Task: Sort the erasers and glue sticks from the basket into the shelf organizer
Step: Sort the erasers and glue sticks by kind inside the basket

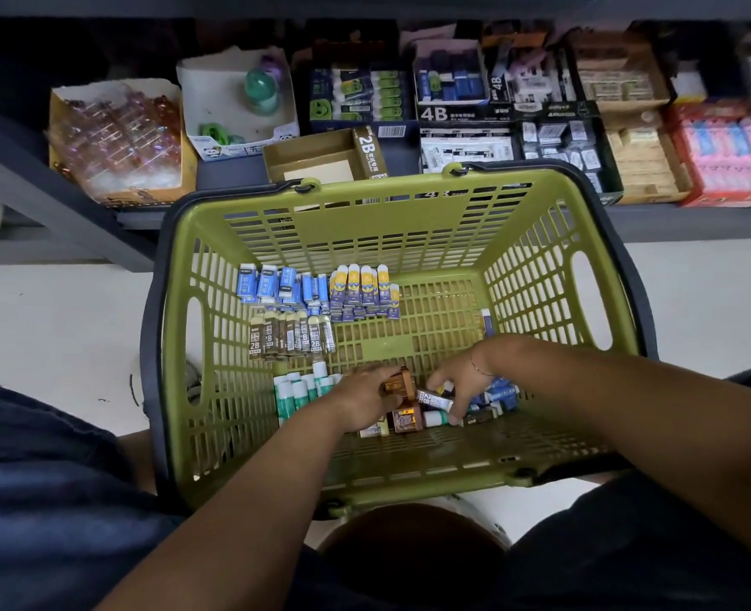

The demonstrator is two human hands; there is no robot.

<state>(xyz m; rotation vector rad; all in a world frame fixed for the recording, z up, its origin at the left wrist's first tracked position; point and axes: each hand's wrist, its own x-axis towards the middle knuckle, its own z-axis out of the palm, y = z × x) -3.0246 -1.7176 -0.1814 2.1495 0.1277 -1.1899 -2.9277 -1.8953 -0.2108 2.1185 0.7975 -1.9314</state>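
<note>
In the basket [409, 240], the left grip [362, 401] grasped a brown eraser pack [394, 383]. The right grip [457, 379] dug into the loose pile [495, 392] beside it, hold unclear. Lifting one kind at a time looked wisest.
</note>
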